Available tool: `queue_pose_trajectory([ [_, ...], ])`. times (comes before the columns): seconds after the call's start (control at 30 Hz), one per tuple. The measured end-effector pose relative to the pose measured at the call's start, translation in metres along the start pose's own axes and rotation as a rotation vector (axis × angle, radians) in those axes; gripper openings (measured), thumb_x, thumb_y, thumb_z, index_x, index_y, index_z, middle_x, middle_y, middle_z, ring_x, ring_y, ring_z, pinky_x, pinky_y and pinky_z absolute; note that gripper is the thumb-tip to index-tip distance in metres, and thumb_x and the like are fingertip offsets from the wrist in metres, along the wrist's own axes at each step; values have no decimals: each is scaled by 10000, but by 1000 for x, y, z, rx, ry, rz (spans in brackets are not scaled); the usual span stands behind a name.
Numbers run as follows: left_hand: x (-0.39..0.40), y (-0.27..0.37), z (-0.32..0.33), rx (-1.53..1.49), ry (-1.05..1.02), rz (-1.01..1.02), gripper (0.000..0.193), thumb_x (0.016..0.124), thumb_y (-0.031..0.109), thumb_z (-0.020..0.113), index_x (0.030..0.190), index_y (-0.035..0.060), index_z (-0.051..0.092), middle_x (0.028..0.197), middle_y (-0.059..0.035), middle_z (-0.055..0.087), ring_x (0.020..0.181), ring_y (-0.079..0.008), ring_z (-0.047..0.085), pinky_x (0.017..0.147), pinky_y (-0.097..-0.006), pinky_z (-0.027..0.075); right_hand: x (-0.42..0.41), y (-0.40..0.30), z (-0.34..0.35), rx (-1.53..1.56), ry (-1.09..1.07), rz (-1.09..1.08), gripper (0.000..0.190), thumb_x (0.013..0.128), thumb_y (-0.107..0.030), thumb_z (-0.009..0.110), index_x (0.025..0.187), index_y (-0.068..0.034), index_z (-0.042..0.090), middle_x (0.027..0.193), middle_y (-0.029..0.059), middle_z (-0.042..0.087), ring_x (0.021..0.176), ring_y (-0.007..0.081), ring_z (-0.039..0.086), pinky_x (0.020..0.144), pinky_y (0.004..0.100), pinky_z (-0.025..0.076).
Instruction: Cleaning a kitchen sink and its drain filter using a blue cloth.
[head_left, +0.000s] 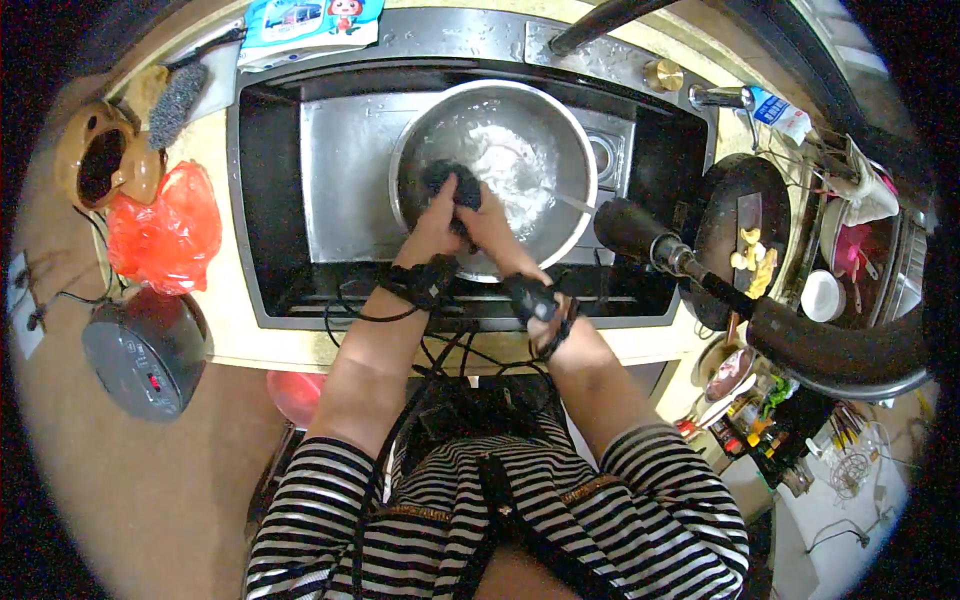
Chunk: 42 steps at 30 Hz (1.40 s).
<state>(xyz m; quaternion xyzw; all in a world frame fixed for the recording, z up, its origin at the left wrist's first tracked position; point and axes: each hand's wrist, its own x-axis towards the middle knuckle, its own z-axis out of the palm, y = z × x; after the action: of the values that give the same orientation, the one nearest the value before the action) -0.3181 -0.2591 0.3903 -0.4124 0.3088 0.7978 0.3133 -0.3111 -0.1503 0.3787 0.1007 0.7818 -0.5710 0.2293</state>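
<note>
A large stainless steel basin (577, 135) stands in the kitchen sink (352, 180), with bubbling water in it. Over the basin's left half, my left hand (436, 229) and my right hand (484, 217) close together on a dark, wet thing (454, 180), which I cannot name for certain. Their fingertips are partly hidden by it. A thin stream of water runs from the black faucet head (624, 225) at the right into the basin. Both wrists wear black straps with cables.
Left of the sink lie a red plastic bag (166, 229), a brown pot (97, 157) and a grey scourer (178, 105); a dark rice cooker (146, 352) stands below. At the right, a cleaver (748, 214) and yellowish pieces (761, 266) rest on a dark round board (716, 247).
</note>
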Motion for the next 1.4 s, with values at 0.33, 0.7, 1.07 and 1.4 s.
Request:
queue_pose_trajectory([
  [0.33,31,-70,-40,-793,-468,318,288,853,361,495,938,96,570,922,-100,590,756,-240,575,687,-381,483,-43,-84,2,-305,-26,-162,231,818,-216,544,761,1,602,765,214,601,719,377,592,636,436,469],
  [0.7,-22,0,11,582,354,303,496,860,371,471,1253,71,426,1153,-141,524,975,-247,530,766,-435,450,28,44,-84,-1072,437,-12,169,839,-156,485,930,-40,567,847,146,597,867,331,589,715,422,481],
  [1.07,-9,9,11,-72,-172,-206,469,877,500,449,1156,128,508,1050,-86,587,911,-227,572,768,-468,490,32,24,-21,-397,37,203,299,806,-189,523,1056,-30,569,963,234,588,907,383,555,753,451,457],
  [1.4,-23,-18,-15,164,-182,430,330,898,311,433,1046,42,552,976,-100,576,903,-225,559,793,-344,463,-40,-77,0,-182,92,-190,225,799,-217,555,885,-21,625,771,197,609,697,306,604,641,365,467],
])
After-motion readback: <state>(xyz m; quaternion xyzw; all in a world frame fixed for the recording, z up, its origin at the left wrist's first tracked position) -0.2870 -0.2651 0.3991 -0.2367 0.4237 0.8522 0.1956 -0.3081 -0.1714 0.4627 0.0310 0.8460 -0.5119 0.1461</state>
